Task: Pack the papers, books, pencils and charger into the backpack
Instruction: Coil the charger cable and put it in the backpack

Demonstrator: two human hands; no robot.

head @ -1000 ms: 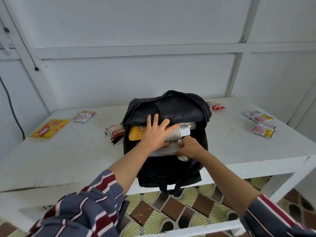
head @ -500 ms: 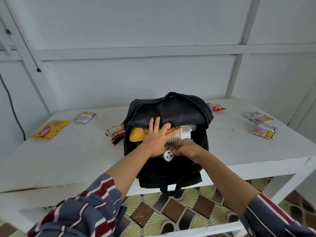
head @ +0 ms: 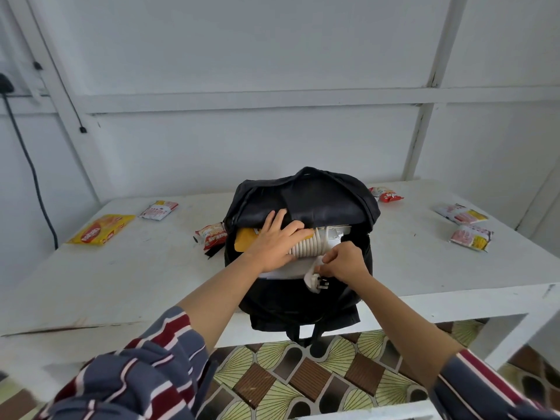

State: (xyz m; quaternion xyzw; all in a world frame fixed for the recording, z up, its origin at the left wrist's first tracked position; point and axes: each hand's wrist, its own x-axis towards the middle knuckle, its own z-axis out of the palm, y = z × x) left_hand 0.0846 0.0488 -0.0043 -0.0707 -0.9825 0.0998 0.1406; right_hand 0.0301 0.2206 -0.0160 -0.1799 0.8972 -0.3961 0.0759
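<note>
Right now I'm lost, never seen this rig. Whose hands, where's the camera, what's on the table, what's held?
There is no machine here. The grip is a person's two bare hands, with striped sleeves at the bottom of the frame. There is one view, from a camera worn on the head, looking forward and down. A black backpack sits open on a white table. The left hand presses flat, fingers straight, on the coiled cable of a white charger at the bag's mouth. The right hand pinches its plug, whose prongs poke out below. A yellow flat item and white papers show inside. Around the bag lie a yellow Nabati packet and small snack packets.
</note>
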